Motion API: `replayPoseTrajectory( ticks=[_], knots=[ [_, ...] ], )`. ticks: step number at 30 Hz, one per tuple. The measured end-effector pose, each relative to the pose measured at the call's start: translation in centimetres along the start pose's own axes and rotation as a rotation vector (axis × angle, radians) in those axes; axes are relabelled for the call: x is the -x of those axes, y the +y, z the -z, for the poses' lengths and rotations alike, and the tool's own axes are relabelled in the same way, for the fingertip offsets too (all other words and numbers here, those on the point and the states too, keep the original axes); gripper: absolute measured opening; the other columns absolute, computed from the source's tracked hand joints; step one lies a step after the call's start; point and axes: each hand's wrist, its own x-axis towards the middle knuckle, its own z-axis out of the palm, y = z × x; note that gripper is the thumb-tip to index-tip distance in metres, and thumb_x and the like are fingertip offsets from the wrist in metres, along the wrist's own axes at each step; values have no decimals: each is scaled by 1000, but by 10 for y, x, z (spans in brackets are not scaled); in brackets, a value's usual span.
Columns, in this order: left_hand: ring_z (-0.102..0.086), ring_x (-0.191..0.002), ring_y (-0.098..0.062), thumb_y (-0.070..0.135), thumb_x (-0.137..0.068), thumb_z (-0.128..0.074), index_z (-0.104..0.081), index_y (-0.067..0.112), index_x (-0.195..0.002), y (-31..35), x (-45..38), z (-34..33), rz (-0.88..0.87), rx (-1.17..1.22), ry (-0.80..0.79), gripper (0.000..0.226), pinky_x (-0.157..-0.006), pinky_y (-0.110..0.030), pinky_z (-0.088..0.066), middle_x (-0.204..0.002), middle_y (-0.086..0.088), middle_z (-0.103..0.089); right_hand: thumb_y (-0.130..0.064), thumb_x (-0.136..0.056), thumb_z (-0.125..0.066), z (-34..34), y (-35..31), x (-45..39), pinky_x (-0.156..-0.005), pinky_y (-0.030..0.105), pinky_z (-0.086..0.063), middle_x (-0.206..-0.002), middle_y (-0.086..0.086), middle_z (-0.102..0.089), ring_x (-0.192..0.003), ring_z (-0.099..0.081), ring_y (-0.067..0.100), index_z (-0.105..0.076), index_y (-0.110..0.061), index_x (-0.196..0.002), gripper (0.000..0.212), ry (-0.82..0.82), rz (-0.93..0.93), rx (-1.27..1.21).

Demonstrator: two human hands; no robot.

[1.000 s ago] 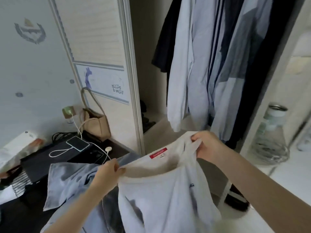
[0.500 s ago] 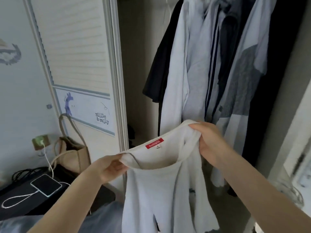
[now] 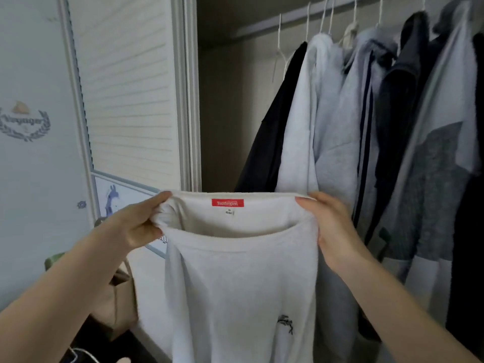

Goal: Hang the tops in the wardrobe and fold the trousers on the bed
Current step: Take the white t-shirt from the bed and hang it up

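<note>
I see the white top as soft, matt knit cloth with a slightly fuzzy face; its red neck label looks smooth and woven. At one o'clock, the hangers are thin white wire, faintly glossy. The hung garments are matt cloth, one speckled grey. At ten o'clock the wardrobe door looks painted, ribbed, satin.
</note>
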Motion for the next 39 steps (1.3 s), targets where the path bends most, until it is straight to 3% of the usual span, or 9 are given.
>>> replayPoseTrajectory(
  ticks=[4,7,10,13,18,21,24,28,39],
  knots=[
    [-56,-87,-11,32,-84,-70,-62,12,-102,27,-37,-2,-109,41,26,29,-80,-22,-50,-102,-5,-56,-25,-79,-70,-20,3,-6,-69,31,-38,-71,4,-53,-72,-54,17,-60,-1,-73,27,-97,4,286],
    [-63,-76,-13,30,-90,-67,-63,9,-96,48,-49,-10,-189,-33,22,23,-66,-25,-56,-90,-5,-65,-21,-86,-65,-41,-5,-17,-57,22,-33,-52,-9,-49,-54,-50,2,-59,-17,-55,33,-201,-6,504],
    [-66,-86,-20,29,-90,-68,-64,5,-104,80,-53,-25,-311,-98,43,28,-68,-31,-53,-97,-9,-69,-24,-87,-65,-65,-24,-38,-62,26,-36,-65,2,-53,-65,-52,11,-64,0,-76,27,-168,81,616],
    [-67,-93,-23,29,-88,-70,-67,7,-105,110,-56,-38,-485,-174,86,27,-70,-31,-52,-102,-9,-70,-26,-86,-65,-77,-49,-59,-60,28,-38,-61,0,-53,-62,-51,13,-65,-7,-71,24,-82,191,744],
    [-57,-73,-26,33,-90,-66,-65,-5,-80,123,-69,-44,-743,-520,135,40,-66,-35,-44,-77,-14,-61,-11,-93,-56,-107,-94,-85,-62,22,-53,-82,7,-69,-72,-63,15,-68,-9,-82,17,-218,209,801],
    [-53,-63,-31,34,-94,-59,-62,1,-67,117,-78,-46,-835,-756,168,44,-60,-29,-40,-66,-16,-57,7,-91,-46,-139,-124,-135,-67,19,-51,-89,11,-65,-79,-63,19,-68,-2,-89,24,-90,399,673],
    [-49,-57,-17,30,-96,-58,-55,16,-57,113,-88,-45,-854,-843,186,41,-53,-24,-34,-59,-2,-53,2,-86,-45,-157,-142,-195,-90,24,-43,-113,10,-66,-108,-59,25,-68,-7,-102,30,147,644,981],
    [-46,-57,-17,30,-94,-59,-55,13,-54,114,-102,-40,-910,-886,186,43,-54,-24,-35,-56,-2,-51,-1,-86,-44,-170,-153,-252,-100,36,-35,-125,26,-52,-117,-47,41,-55,5,-119,36,325,769,1312],
    [-63,-73,-23,36,-93,-61,-72,5,-78,119,-118,-33,-901,-877,128,35,-66,-24,-49,-78,-13,-67,-2,-93,-43,-160,-172,-320,-99,43,-42,-139,25,-38,-127,-43,40,-38,6,-136,44,485,426,1561]
  ],
)
